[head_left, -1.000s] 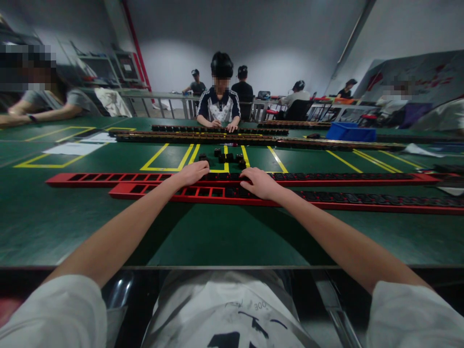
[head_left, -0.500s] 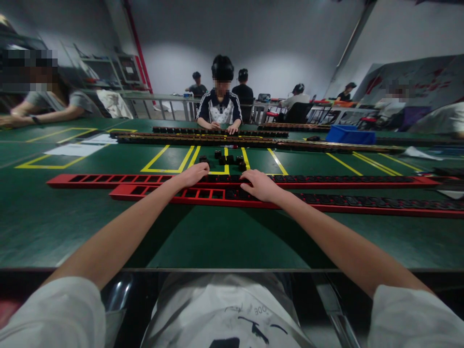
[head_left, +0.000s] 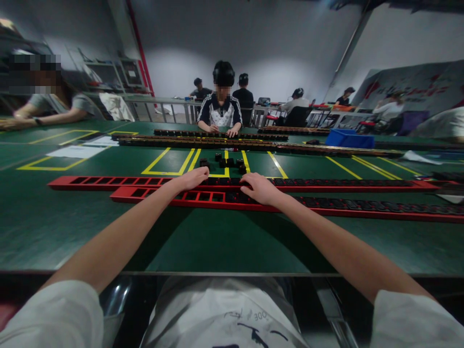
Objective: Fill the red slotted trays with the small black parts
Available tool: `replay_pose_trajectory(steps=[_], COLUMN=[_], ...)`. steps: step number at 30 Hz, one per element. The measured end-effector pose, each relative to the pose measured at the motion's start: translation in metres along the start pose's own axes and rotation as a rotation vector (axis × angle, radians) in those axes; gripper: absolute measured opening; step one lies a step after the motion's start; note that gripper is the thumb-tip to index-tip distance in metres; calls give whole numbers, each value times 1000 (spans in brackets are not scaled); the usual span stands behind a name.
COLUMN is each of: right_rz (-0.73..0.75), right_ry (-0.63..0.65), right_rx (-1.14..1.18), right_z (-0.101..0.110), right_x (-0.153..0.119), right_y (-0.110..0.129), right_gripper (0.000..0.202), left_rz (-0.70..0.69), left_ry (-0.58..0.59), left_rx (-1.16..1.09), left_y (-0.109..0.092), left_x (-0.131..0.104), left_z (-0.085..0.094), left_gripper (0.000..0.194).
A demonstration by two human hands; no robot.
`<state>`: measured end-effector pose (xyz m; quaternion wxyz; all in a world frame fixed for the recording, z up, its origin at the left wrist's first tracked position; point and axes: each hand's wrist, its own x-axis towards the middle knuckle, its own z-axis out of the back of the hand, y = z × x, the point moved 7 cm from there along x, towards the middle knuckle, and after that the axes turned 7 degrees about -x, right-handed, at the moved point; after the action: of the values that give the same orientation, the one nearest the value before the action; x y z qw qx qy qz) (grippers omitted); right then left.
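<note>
Across the green table [head_left: 217, 246], two red slotted rails [head_left: 203, 204] lie side by side, black modules [head_left: 337, 203] filling their right stretches while several left slots stand open. The left hand [head_left: 195, 178] and right hand [head_left: 260, 189] are at the rails, any grasp impossible to tell; loose black blocks [head_left: 226, 163] lie just beyond, and co-workers [head_left: 219, 111] sit toward the far wall [head_left: 174, 48].

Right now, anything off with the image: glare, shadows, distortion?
All head view: soft dark shadows fall on the green tabletop beside both bare forearms; pale sheen lies at its near left; the sides show wide-angle stretching; the flat black inserts in the nearer long red slotted frame merge in the dimness.
</note>
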<state>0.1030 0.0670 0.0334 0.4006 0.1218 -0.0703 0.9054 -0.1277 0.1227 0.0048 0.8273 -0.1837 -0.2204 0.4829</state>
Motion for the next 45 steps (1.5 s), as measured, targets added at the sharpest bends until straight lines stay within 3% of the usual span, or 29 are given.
replay_pose_trajectory(steps=[13,21,28,35,41,45], right_rz=[8,10,11,13,15,16], right_ry=[-10,-1,-9,-9,-7,-7], right_rx=[10,-5,7,2,0,0], right_z=[0,0,-1,-1,-1,0], right_x=[0,1,1,0,0,0], right_y=[0,2,1,0,1,2], right_gripper=[26,26,25,26,26,26], left_rz=[-4,-55,-65,-110,-14,-20], left_ry=[58,152,193,181,167,177], left_rx=[53,229,294,340,294,288], left_y=[5,3,-8,-3,1,-5], left_x=[1,0,-5,-3,-3,-5], left_z=[-5,-12,-10,-13,-11,-11], left_gripper=[29,46,47,48,53,51])
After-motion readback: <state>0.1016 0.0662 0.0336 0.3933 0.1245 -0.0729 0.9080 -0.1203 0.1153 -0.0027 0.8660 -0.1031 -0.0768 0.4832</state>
